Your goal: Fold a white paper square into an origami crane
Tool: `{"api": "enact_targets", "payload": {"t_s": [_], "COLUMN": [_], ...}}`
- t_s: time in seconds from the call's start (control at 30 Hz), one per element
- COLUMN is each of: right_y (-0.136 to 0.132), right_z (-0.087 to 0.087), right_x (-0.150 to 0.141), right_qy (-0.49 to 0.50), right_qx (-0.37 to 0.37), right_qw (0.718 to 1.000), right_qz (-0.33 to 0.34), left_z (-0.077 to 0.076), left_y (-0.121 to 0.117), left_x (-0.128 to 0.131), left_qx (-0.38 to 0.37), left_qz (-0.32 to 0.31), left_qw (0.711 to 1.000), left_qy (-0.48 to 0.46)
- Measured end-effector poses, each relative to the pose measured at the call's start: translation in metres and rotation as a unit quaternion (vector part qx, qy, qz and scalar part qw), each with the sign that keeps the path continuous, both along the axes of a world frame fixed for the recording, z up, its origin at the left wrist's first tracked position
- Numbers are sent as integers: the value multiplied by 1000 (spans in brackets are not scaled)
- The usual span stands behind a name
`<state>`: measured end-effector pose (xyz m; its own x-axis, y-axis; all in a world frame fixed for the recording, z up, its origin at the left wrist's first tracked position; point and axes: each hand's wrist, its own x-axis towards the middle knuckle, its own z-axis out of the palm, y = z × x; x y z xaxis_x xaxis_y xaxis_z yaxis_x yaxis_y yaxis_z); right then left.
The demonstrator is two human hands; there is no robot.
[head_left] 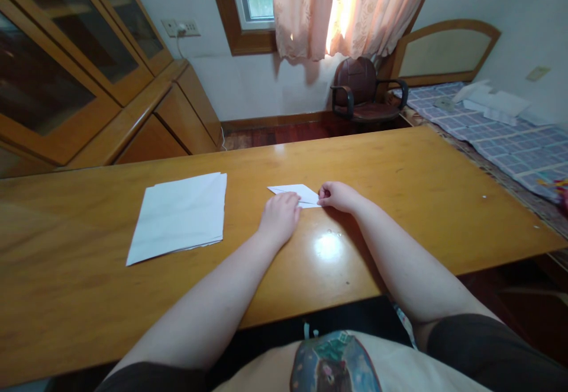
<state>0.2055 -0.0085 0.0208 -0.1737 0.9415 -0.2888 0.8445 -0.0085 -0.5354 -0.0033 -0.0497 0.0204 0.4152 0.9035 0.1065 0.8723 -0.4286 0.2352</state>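
Observation:
A small folded sheet of white paper lies on the wooden table between my hands, with crease lines and a pointed left end. My left hand rests over its near left edge, fingers stretched out and pressing on it. At the paper's right tip, my right hand is closed, thumb and fingers pinching the corner. Part of the paper's near side is hidden under my left fingers.
To the left, a stack of white paper sheets lies on the table. Beyond the table stand a brown office chair and a bed at right. A wooden cabinet is at the far left.

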Motion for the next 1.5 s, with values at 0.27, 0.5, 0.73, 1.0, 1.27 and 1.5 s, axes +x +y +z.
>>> {"api": "enact_targets", "payload": {"t_s": [0.27,0.5,0.73,1.0,1.27,1.5], "right_y": [0,1,-2,-13,-17,-17], "right_z": [1,-2,-3,0,4,5], "right_x": [0,0,0,-3,-23,-24], "right_qy": [-3,4,3,-5,-79,-103], "right_qx": [-1,2,16,114,193,187], "right_qw": [1000,1000,1000,987,961,964], "right_qz": [8,11,9,116,183,160], "left_z": [-10,1,2,-6,2,0], "left_y": [-17,-17,-15,-14,-12,-13], "left_x": [25,23,24,12,17,18], "left_qx": [-71,-92,-86,-77,-88,-87], "left_qz": [-50,-3,79,13,13,19], "left_qw": [992,988,982,991,987,988], "left_qy": [91,125,148,108,135,130]}}
